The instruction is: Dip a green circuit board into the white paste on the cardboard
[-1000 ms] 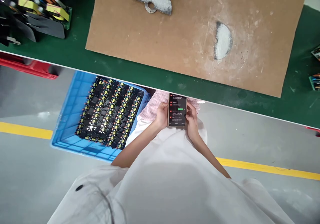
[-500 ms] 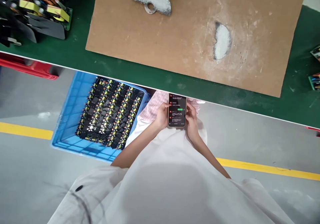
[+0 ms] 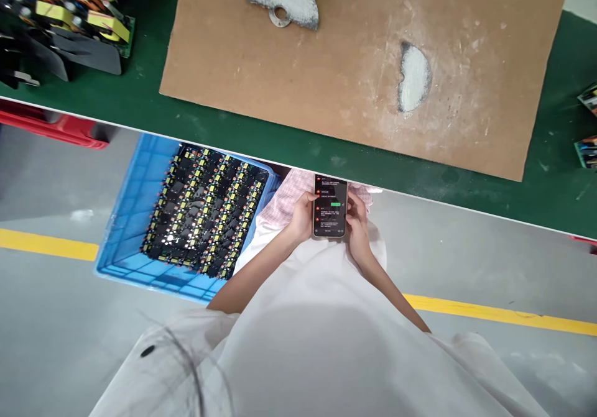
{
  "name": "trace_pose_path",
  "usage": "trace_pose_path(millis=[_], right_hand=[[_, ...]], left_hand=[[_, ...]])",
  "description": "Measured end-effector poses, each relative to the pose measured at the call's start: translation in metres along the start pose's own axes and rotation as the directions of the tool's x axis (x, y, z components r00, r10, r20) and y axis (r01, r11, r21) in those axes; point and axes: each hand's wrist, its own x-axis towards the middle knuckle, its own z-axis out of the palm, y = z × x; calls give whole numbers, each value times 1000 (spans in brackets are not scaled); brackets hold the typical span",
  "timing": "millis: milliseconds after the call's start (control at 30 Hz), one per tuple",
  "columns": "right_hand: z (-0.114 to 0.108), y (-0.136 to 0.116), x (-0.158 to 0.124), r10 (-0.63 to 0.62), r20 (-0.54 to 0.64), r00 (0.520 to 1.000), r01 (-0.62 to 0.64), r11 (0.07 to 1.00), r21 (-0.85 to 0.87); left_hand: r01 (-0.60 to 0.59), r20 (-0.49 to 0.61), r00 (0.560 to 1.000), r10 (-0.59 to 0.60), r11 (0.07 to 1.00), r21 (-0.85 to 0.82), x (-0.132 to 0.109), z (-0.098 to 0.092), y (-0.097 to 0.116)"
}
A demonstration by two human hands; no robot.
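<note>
A smartphone point(image 3: 330, 209) with a dark screen of text lines and one green bubble lies upright in my lap, just below the bench edge. My left hand point(image 3: 303, 215) grips its left side, the thumb at the screen's edge. Around its right side curl the fingers of my right hand point(image 3: 357, 227). White clothing covers my lap, and a pink checked cloth point(image 3: 291, 196) shows behind the phone. The top of the phone meets the bench edge in this view.
A green bench point(image 3: 224, 125) carries a brown board point(image 3: 345, 87) with two half-round, white-dusted pieces, one a dusty half disc point(image 3: 414, 77). Circuit boards point(image 3: 88, 22) crowd the upper left. On the floor, a blue crate point(image 3: 119, 243) holds rows of circuit boards. A red bin point(image 3: 69, 128) stands left.
Both hands keep the same hold on the phone. Loose strands of hair at the lower left have swung to the right.
</note>
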Motion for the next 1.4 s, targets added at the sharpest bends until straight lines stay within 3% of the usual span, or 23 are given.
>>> trace_pose_path(millis=[1400], right_hand=[[1, 0, 1, -15, -17, 1000, 15, 1000, 14]], left_hand=[[49, 16, 999, -49, 999, -10, -1, -1, 0]])
